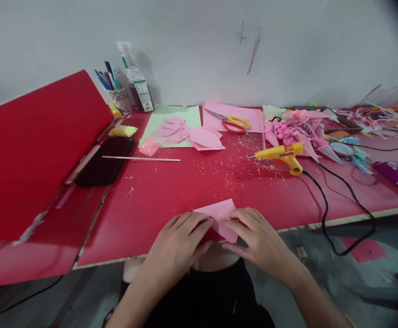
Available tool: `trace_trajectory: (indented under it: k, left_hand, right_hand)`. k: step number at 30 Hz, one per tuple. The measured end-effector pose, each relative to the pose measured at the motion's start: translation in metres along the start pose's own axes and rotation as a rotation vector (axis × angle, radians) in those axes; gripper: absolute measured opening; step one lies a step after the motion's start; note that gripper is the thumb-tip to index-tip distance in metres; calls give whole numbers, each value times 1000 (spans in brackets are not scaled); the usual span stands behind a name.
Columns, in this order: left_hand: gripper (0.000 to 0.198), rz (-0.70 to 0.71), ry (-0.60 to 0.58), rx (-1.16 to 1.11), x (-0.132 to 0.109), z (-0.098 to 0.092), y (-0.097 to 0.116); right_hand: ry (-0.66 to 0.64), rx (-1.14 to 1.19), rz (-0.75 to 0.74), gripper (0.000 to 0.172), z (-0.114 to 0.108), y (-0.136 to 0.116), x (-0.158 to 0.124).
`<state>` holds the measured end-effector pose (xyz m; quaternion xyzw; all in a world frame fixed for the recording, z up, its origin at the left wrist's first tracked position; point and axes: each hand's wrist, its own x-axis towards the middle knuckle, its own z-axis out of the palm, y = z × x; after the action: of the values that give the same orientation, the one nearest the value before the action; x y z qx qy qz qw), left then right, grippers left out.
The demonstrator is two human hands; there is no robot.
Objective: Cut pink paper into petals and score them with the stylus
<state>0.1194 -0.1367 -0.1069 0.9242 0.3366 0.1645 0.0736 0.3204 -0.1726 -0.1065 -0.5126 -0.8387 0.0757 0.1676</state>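
Observation:
A small piece of pink paper (221, 210) lies at the front edge of the red table, between my two hands. My left hand (185, 234) has its fingers bent together over the paper's left side, pinching it near the edge. From the other side, my right hand (248, 232) grips the paper's right part between thumb and fingers. Part of the paper is hidden under the fingers. Farther off to the right, a yellow glue gun (281, 156) rests on its side, and a thin wooden stick (142, 159) lies to the left.
Pink cut-out petals (205, 138) lie on a light green sheet (151, 122). Scissors (233, 123) rest on pink paper. A black phone (105, 161) sits beside a raised red board (41, 155). At right are pink paper cones (296, 127), a black cord (325, 205) and a purple power strip (395, 175).

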Motion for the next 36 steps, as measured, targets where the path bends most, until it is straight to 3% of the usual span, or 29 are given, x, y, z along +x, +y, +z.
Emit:
trace_trajectory:
  k: [4,8,15,19,28,36]
  left_hand:
    - [41,0,-11,5,-4,2,-2]
    - [56,-8,63,24,-8,6,0]
    - [31,-139,4,-70,9,8,4]
    - [15,-136,25,-92,17,7,2]
    - [15,-36,22,48,20,7,5]
    - [21,-167,54,-101,19,11,-4]
  right_hand:
    - [46,90,-68,27,0,4,0]
    - [54,148,-104,25,-2,13,0]
    - [1,247,-52,23,-9,22,5]
    - [16,271,-10,23,-11,20,7]
    - [53,234,42,17,-3,12,12]
    - [105,215,193,16,1,13,22]
